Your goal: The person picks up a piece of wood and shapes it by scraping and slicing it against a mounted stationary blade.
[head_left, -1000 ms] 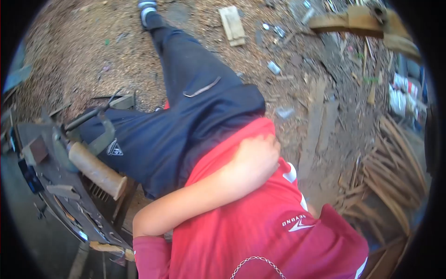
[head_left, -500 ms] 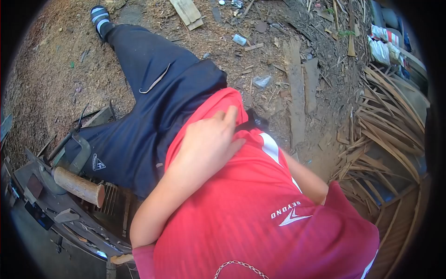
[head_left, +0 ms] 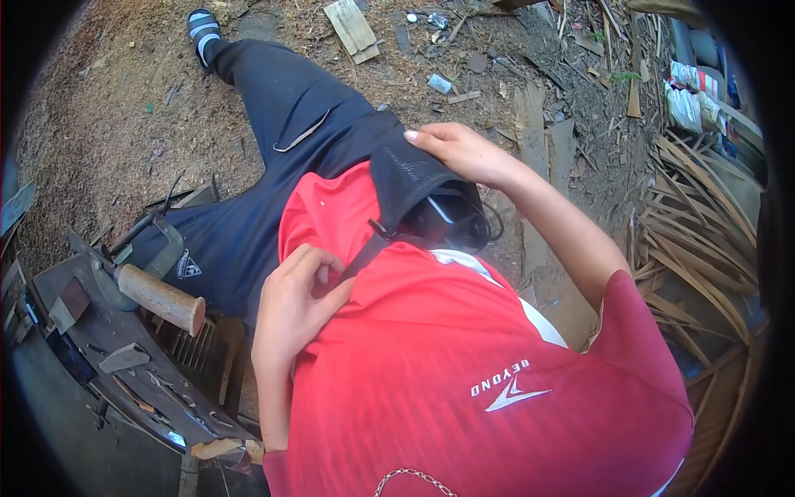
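Observation:
A black waist bag (head_left: 422,178) lies at my hip over the hem of the red shirt (head_left: 414,331). My right hand (head_left: 460,149) grips the bag's upper edge, thumb showing on the near side and fingers partly hidden. Below that edge the bag gapes, and a shiny edge of something dark (head_left: 440,209) shows in it; its kind is unclear. At the shirt front, my left hand (head_left: 302,294) is closed around the bag's dark strap (head_left: 362,255), just below a small buckle. A dry curled strip (head_left: 302,132) rests on the dark trousers (head_left: 290,91).
Left of my leg stands a dark bench (head_left: 108,331) with a clamp (head_left: 170,248), a wooden handle (head_left: 161,298) and scraps on it. Wood strips (head_left: 696,240) are piled at right. Sawdust, boards (head_left: 352,29) and litter cover the ground.
My right hand has come out from behind the shirt and taken hold of the bag, which is now uncovered. My left hand has drawn back from the shirt hem to the strap.

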The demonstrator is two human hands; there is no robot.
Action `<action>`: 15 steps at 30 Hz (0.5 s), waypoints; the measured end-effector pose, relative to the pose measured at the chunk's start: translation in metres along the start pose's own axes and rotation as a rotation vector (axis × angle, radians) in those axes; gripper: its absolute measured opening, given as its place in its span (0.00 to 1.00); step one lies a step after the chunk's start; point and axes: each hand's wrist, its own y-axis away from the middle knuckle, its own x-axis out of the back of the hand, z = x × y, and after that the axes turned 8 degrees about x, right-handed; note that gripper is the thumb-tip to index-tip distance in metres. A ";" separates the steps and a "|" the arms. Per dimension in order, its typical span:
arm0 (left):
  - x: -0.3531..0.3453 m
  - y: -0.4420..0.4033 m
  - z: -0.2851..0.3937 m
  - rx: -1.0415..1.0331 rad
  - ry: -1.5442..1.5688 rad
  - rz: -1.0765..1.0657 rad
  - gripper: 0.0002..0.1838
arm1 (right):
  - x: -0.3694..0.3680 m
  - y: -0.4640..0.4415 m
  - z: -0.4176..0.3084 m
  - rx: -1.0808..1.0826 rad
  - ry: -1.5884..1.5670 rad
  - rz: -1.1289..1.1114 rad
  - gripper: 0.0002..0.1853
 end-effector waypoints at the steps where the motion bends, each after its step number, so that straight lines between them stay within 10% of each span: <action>1: 0.001 0.007 -0.001 0.016 0.007 0.019 0.14 | -0.001 -0.007 -0.020 0.039 0.023 -0.020 0.31; 15: -0.013 0.092 -0.064 0.380 0.156 0.235 0.13 | -0.092 -0.089 -0.113 0.517 0.574 -0.340 0.23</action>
